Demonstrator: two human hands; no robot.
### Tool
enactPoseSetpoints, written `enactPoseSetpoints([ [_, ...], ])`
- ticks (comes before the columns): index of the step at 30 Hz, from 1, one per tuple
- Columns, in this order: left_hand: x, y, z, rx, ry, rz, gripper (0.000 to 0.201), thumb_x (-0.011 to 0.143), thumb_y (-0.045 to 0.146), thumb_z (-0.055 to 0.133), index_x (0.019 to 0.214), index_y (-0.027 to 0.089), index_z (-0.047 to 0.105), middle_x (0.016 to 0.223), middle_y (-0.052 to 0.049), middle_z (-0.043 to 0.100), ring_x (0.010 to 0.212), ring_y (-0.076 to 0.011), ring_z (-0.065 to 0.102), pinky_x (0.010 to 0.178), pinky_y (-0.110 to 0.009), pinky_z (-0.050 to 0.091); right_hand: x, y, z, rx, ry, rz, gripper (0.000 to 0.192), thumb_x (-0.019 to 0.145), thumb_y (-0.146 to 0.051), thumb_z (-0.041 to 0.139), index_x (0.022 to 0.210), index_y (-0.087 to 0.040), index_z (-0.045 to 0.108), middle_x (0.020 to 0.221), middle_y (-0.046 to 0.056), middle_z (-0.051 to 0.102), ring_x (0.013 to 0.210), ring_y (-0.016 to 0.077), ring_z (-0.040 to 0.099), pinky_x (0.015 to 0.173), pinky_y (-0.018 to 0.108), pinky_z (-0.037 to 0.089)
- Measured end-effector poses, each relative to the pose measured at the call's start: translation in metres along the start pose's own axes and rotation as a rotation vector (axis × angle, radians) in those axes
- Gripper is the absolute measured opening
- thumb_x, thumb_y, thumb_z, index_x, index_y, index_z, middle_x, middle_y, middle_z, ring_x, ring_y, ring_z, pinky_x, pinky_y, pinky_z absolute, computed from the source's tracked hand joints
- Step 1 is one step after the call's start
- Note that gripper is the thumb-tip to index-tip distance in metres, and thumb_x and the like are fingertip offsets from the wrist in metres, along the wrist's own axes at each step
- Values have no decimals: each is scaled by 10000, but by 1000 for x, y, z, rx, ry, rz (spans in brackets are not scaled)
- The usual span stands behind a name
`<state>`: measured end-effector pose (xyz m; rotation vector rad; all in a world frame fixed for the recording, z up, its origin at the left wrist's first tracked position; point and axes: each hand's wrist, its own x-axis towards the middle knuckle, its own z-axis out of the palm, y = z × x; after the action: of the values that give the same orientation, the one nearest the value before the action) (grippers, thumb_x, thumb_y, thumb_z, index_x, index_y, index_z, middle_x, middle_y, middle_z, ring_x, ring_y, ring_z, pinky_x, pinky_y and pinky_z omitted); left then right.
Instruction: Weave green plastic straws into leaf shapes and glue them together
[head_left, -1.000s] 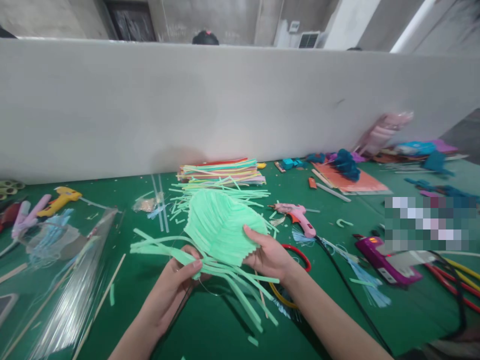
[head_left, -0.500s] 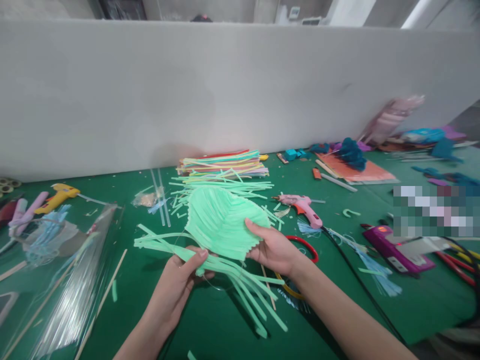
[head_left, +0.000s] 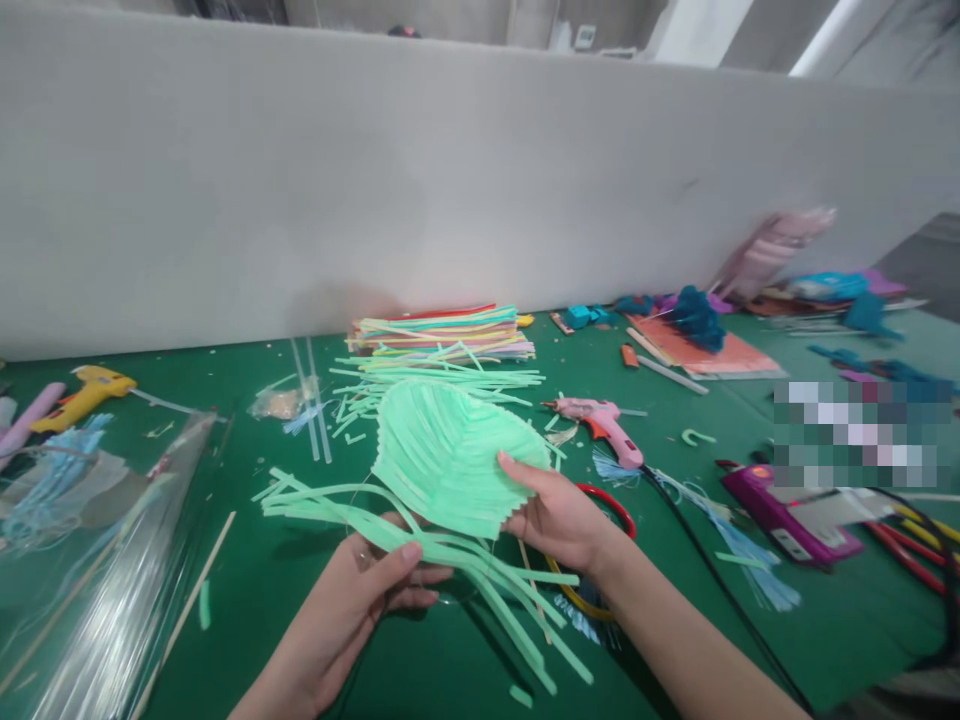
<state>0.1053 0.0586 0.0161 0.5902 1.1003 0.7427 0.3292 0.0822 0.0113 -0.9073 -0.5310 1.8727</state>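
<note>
A mint-green leaf (head_left: pixel 450 455), ribbed with slanting veins and notched along its edge, is pinched at its lower right by my right hand (head_left: pixel 559 510), thumb on top. Just below it, my left hand (head_left: pixel 375 590) grips a loose bunch of mint-green pipe cleaners (head_left: pixel 337 507) between thumb and fingers. The strips fan out to both sides of that hand. A thin clear thread or wire loops near the left fingers; where it is fastened I cannot tell. Behind the leaf lie more green pipe cleaners (head_left: pixel 495 377) on the table.
A pink glue gun (head_left: pixel 611 430) with a black cord lies right of the leaf. A yellow glue gun (head_left: pixel 94 395) lies far left, near clear plastic film (head_left: pixel 127 600). Stacked coloured pipe cleaners (head_left: pixel 442 330) rest by the white partition (head_left: pixel 450 180). A purple device (head_left: pixel 787 515) sits right.
Both hands, with the leaf and the strip bunch, have shifted slightly right and down in view. A short green piece now shows more fully below the strips. Both grips stay.
</note>
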Motion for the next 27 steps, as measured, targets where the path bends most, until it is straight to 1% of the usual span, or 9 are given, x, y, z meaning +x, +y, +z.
enactPoseSetpoints([
  [4, 3, -1, 3, -63, 177, 26, 409, 553, 295, 903, 884, 161, 705, 789, -18, 744, 787, -194, 733, 652, -214, 598, 0, -1, 0, -14, -7, -34, 295, 767, -421, 769, 911, -182, 672, 793, 9, 705, 683, 130, 675, 678, 273, 578],
  [7, 6, 0, -2, -125, 241, 69, 394, 496, 298, 921, 789, 160, 697, 793, 3, 738, 761, -174, 725, 624, -190, 588, -4, -6, 1, -164, -91, -91, 287, 799, -386, 747, 976, -177, 662, 902, 38, 714, 811, 162, 699, 801, 350, 571],
  [11, 7, 1, -9, -126, 266, 196, 354, 593, 320, 881, 856, 180, 690, 929, 11, 739, 744, -139, 694, 567, -187, 570, -9, -7, 5, -466, -185, -68, 299, 752, -316, 788, 988, -163, 686, 953, 75, 742, 861, 167, 706, 800, 298, 545],
  [14, 6, 1, -10, -147, 215, 223, 335, 688, 354, 822, 939, 186, 677, 987, -22, 739, 867, -188, 704, 700, -252, 606, -11, 0, 10, -561, -225, -49, 259, 715, -306, 808, 902, -160, 704, 884, 58, 746, 819, 149, 697, 761, 261, 534],
  [17, 6, 3, -7, -180, 226, 209, 305, 696, 318, 822, 920, 188, 661, 983, -49, 745, 1055, -262, 676, 822, -304, 601, -13, 5, 17, -602, -253, -27, 271, 709, -310, 809, 907, -159, 701, 871, 50, 737, 797, 148, 686, 749, 265, 529],
  [19, 7, 3, -7, -191, 242, 207, 290, 678, 269, 836, 892, 205, 650, 988, -28, 746, 1103, -268, 658, 830, -300, 601, -17, 3, 21, -727, -202, -66, 217, 763, -321, 763, 903, -166, 702, 839, 34, 723, 771, 139, 666, 715, 247, 516],
  [22, 11, 2, -9, -179, 218, 202, 281, 696, 255, 824, 917, 213, 655, 1056, -16, 738, 1135, -261, 642, 846, -298, 601, -28, -9, 20, -976, -26, -219, 154, 869, -342, 643, 916, -206, 697, 869, 14, 715, 789, 136, 652, 704, 237, 500],
  [25, 13, 1, -11, -161, 238, 178, 298, 693, 276, 825, 937, 192, 675, 1073, -50, 741, 1153, -274, 631, 871, -301, 594, -47, -31, 4, -1148, 198, -330, 172, 896, -377, 592, 962, -237, 668, 900, 3, 720, 804, 152, 670, 726, 256, 510],
  [27, 15, 0, -12, -157, 266, 152, 318, 677, 278, 834, 940, 173, 687, 1080, -79, 743, 1143, -289, 636, 849, -293, 602, -59, -49, -15, -1317, 398, -315, 209, 900, -416, 570, 960, -234, 655, 892, 16, 721, 786, 176, 676, 714, 284, 510],
])
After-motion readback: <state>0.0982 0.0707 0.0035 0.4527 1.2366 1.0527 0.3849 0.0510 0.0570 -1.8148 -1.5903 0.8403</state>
